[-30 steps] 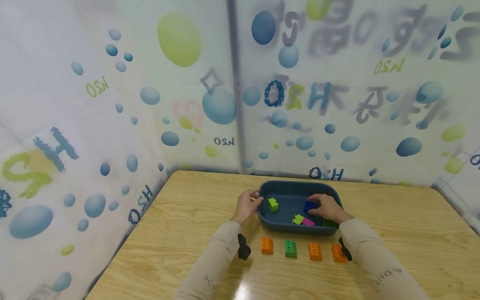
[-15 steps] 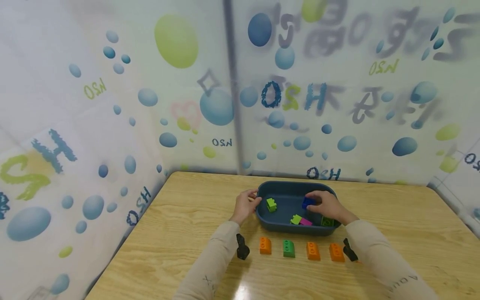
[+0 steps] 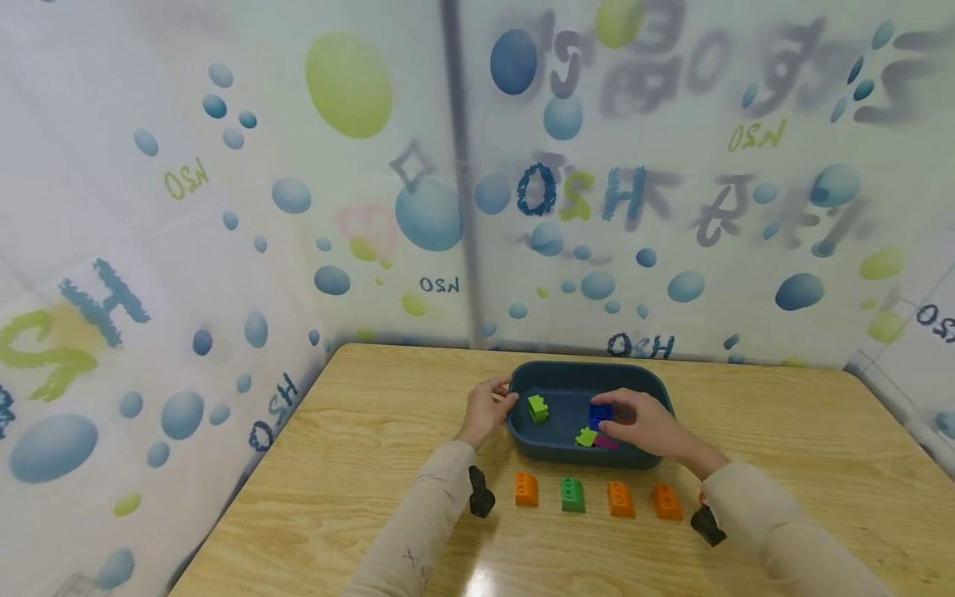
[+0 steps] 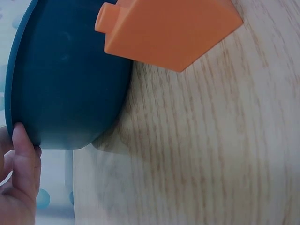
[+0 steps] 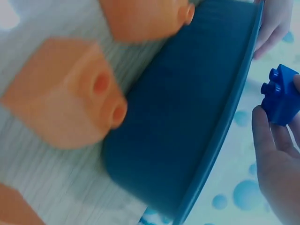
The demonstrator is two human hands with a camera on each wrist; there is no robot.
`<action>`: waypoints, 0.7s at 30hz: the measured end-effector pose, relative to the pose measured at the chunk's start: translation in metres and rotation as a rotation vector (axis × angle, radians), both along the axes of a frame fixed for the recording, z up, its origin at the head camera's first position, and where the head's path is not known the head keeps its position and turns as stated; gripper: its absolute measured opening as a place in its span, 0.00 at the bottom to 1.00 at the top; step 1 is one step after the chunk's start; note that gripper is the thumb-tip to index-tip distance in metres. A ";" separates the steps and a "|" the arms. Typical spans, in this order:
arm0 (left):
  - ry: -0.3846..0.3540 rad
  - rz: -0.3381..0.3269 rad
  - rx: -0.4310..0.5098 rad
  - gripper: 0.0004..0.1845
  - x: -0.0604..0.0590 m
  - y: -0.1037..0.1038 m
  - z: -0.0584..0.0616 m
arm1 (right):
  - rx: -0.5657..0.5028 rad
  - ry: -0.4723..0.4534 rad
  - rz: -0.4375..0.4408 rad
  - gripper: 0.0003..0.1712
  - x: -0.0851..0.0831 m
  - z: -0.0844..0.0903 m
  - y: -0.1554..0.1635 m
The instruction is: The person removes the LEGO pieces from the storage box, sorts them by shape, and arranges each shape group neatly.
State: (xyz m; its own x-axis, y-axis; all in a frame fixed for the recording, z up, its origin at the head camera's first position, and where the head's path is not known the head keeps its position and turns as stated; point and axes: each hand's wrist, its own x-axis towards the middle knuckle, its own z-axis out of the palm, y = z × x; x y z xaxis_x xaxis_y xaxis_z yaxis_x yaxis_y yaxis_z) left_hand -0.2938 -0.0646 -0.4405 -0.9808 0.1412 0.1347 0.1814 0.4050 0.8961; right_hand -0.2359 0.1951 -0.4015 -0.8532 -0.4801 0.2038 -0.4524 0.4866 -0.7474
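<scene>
A dark blue plastic tub (image 3: 552, 453) sits on the table. My left hand (image 3: 487, 410) holds its left end, with fingertips at the rim in the left wrist view. Over the tub, my right hand (image 3: 643, 421) pinches a blue toy building block (image 3: 600, 414) between thumb and fingers. The right wrist view shows this block's studs and the tub's outer wall, with the block beyond the rim. Inside the tub lie a lime green block (image 3: 538, 408) at the left, another lime block (image 3: 586, 437) and a magenta block (image 3: 606, 443), partly under the right hand.
In front of the tub stands a row: an orange block (image 3: 525, 489), a green block (image 3: 573, 495), another orange block (image 3: 621, 499) and a further orange block (image 3: 667, 502). An orange bit shows beside the right sleeve. Printed sheeting (image 3: 373, 315) encloses the wooden table (image 3: 403, 398).
My right hand has moved left inside the tub with the blue block, from the right side towards the lime and magenta blocks. My left hand stays at the tub's left end.
</scene>
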 end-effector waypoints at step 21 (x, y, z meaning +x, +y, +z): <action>0.006 -0.008 -0.019 0.19 0.002 0.000 0.002 | -0.178 -0.156 0.232 0.22 0.056 -0.014 -0.048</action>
